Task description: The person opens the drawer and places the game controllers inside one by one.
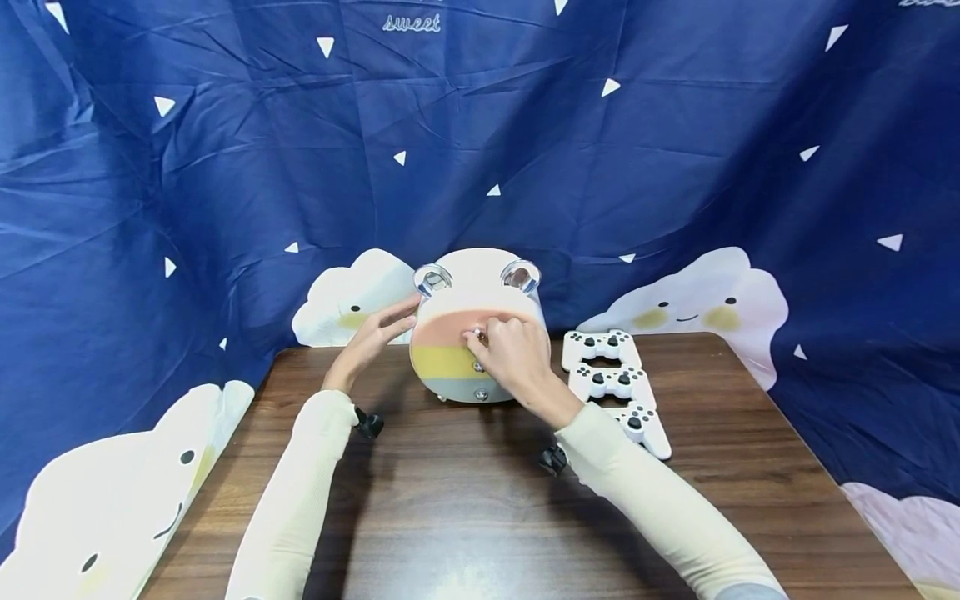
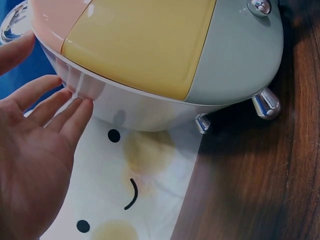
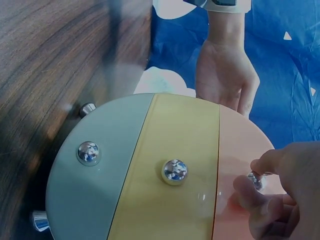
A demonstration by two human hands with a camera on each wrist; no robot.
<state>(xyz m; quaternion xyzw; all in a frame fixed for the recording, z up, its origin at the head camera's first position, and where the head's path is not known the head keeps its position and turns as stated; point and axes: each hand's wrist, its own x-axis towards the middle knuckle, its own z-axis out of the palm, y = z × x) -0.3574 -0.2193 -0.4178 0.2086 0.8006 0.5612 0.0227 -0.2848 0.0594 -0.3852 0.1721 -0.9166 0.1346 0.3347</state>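
Note:
A small white drawer box (image 1: 478,279) with a rounded front stands near the table's back edge. Its front carries a pink drawer (image 1: 438,331) on top, a yellow drawer (image 3: 165,125) in the middle and a grey-green drawer (image 3: 100,185) below. Thumb and forefinger of my right hand (image 1: 517,350) pinch the pink drawer's silver knob (image 3: 256,181), partly hidden by the fingers. All three drawer fronts look flush. My left hand (image 1: 369,340) is at the box's left side, fingers nearly straight; in the left wrist view its fingertips (image 2: 86,107) seem to touch the white wall.
Three white game controllers (image 1: 611,381) lie in a row right of the box; my right forearm covers part of the nearest. Two silver rings (image 1: 521,276) sit on the box's top. A blue cloth (image 1: 480,125) with clouds hangs behind the wooden table (image 1: 450,500).

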